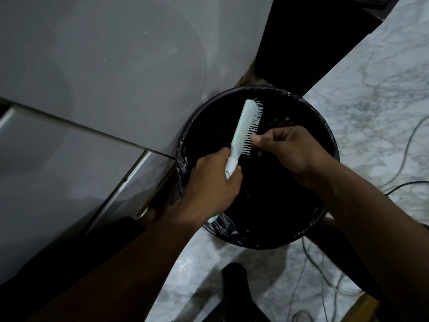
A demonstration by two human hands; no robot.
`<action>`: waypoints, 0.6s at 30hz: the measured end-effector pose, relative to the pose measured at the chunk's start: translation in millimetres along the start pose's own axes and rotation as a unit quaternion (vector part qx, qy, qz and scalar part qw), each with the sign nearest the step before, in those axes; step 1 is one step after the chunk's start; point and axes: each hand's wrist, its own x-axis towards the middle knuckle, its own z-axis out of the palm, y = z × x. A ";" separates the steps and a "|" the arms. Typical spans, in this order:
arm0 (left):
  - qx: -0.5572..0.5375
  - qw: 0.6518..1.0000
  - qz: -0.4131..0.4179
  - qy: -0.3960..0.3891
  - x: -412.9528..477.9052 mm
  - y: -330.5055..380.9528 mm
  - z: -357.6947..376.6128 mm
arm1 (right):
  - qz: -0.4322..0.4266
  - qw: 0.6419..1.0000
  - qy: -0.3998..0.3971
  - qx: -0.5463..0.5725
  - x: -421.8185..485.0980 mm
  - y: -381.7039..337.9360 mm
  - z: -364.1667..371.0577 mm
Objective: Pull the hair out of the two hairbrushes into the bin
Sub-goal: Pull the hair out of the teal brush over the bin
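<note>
pale brush (pixel 246 127) over bin (pixel 329 140); left hand (pixel 212 184) fingers wrapped round handle, right hand (pixel 287 149) fingertips (pixel 255 138) pinched closed at bristles.

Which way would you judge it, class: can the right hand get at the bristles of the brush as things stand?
Probably yes: the right hand already has fingertips at the bristles of the brush, with nothing between, over the bin.
</note>
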 end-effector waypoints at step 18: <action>0.031 0.999 0.012 0.038 2.5 1.8 -6.4 | 0.048 0.996 -0.063 0.046 1.5 -5.3 -4.5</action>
